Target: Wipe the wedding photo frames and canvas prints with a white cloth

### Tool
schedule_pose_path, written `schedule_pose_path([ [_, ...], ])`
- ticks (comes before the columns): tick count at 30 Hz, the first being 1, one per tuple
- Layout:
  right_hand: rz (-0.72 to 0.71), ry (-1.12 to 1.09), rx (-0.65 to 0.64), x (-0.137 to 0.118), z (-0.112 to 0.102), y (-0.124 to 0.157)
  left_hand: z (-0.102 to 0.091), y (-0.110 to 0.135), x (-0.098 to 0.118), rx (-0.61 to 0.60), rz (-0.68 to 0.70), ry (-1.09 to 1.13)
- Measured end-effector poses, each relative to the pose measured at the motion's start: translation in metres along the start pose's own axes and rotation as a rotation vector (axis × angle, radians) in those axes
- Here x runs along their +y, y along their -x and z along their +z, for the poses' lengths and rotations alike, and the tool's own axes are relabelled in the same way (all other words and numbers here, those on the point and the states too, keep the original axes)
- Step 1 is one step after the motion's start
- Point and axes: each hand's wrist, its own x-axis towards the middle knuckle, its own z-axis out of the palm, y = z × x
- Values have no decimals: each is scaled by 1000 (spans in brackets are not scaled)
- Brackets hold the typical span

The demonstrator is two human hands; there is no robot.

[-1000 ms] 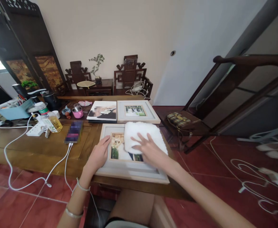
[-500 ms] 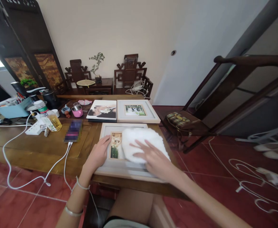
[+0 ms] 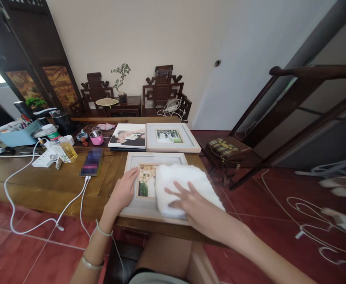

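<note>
Head view: your right hand [image 3: 190,203] lies flat on a white cloth [image 3: 180,179], fingers spread and pressing down, closed around nothing. The cloth covers the 3-to-5 o'clock part of a pale picture frame [image 3: 149,158] lying face up at the near edge of the wooden table [image 3: 57,181]. A second ago the cloth sat higher, over the frame's 1 o'clock corner; now it and your hand are down toward 5 o'clock, the cloth overhanging the frame's near right edge, and the top border shows bare. More of the photo's left half is uncovered than half a second ago.

Your left hand [image 3: 124,189] stays where it was, open and flat on the frame's 9 o'clock border, fingers together, gripping nothing.

At 12 o'clock from the frame a second framed photo [image 3: 187,144] lies flat, with an unframed print [image 3: 128,136] at 11 o'clock beside it. A phone [image 3: 92,161] on a white cable [image 3: 72,201] rests at 10 o'clock, and beyond it stand a pink cup [image 3: 96,138], a bottle [image 3: 63,148] and a power strip [image 3: 42,161]. A cushioned stool [image 3: 224,148] stands off the table at 2 o'clock. Your forearm crosses the frame's 5 o'clock corner and hides it.
</note>
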Motion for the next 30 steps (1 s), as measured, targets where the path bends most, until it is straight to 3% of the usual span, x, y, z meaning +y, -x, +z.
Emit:
schedule_pose_path([
  [3,-6,-67,-111,-14,-10,26,0,0,1,16,-2,14],
  [5,3,-91,-125,-19,-13,27,1,-1,1,17,-10,22],
  [13,-77,-102,14,-52,13,-35,0,-2,0,18,-13,74],
  [16,-73,-129,61,-45,15,-29,1,-1,-2,8,-7,84],
  [24,90,-9,82,-1,5,37,5,1,-7,-1,-13,70],
  [27,73,2,101,-2,9,37,6,-1,-5,-3,-29,67],
  [30,24,-47,119,-15,15,19,6,-1,-3,14,-38,81],
])
